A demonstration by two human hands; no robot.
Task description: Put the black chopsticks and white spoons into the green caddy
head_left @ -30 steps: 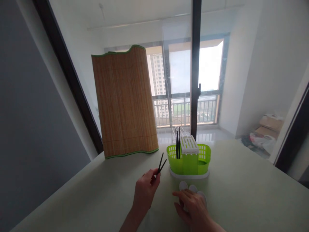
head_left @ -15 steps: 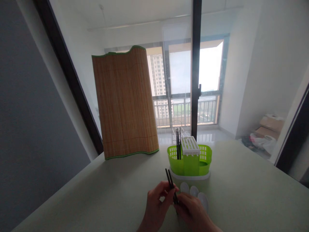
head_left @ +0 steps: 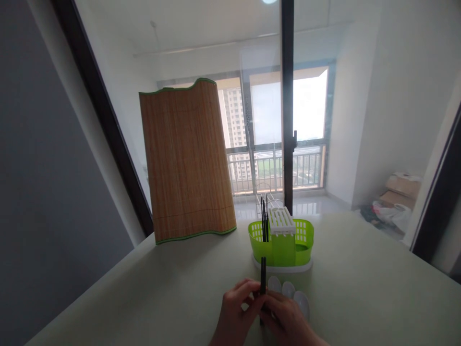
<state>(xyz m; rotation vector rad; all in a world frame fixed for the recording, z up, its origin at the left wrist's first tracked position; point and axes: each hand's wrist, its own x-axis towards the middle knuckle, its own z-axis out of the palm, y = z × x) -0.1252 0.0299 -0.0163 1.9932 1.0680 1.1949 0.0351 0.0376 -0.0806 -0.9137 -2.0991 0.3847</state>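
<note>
Evidently, a pale table [head_left: 363,278] is spread across the lower part of the view, and it is backed by a wide sheet of glass [head_left: 264,55] divided by a dark post [head_left: 287,96]. Beyond the glass, a balcony railing [head_left: 309,169] and a tall building [head_left: 237,117] are seen. A brown mat [head_left: 187,168], edged in green, is stood upright at the table's far side. At the far right, boxes [head_left: 401,192] and a plastic bag [head_left: 398,216] are piled low down. On the table, a bright green basket [head_left: 281,252] is topped by a white rack [head_left: 281,220], with thin black sticks [head_left: 264,221] stood at its left end. Just in front of it, black chopsticks [head_left: 263,271] are held upright, pinched in the left hand [head_left: 237,307]. The right hand [head_left: 288,317] is laid against their lower part; whether its fingers are closed on them cannot be told. Their middle is hidden by fingers, three white spoons [head_left: 301,302] are partly covered by the right hand, and both arms [head_left: 312,340] are cut off below.
</note>
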